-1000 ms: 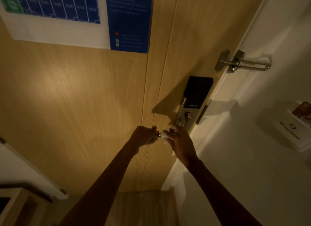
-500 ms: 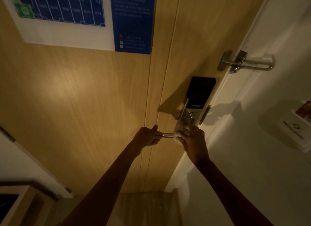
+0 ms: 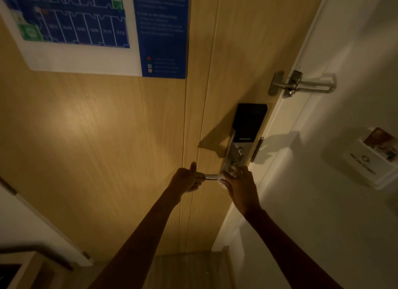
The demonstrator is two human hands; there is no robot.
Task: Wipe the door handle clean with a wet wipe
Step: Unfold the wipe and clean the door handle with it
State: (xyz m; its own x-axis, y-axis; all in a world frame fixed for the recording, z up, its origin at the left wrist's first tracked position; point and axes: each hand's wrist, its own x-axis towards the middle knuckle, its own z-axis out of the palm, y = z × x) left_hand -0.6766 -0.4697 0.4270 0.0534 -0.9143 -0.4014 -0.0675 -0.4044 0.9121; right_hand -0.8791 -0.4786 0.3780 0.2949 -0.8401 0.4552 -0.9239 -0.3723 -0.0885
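A silver lever door handle (image 3: pixel 211 177) sticks out leftward from the black-and-silver smart lock (image 3: pixel 245 133) on a wooden door (image 3: pixel 107 138). My left hand (image 3: pixel 185 179) is closed around the handle's free end, thumb up. My right hand (image 3: pixel 239 185) presses a white wet wipe (image 3: pixel 226 176) against the handle's base, next to the lock plate. Only a short bare stretch of the handle shows between the two hands. Most of the wipe is hidden under my fingers.
A metal swing-bar door guard (image 3: pixel 301 86) sits above the lock at the door edge. A blue evacuation plan (image 3: pixel 97 26) hangs on the door's upper left. On the white wall to the right is a key-card holder (image 3: pixel 374 157). A wooden cabinet corner (image 3: pixel 19 269) is at lower left.
My right hand slid the wipe rightward along the handle, from beside my left hand to the handle's base by the lock. My left hand kept its grip on the free end.
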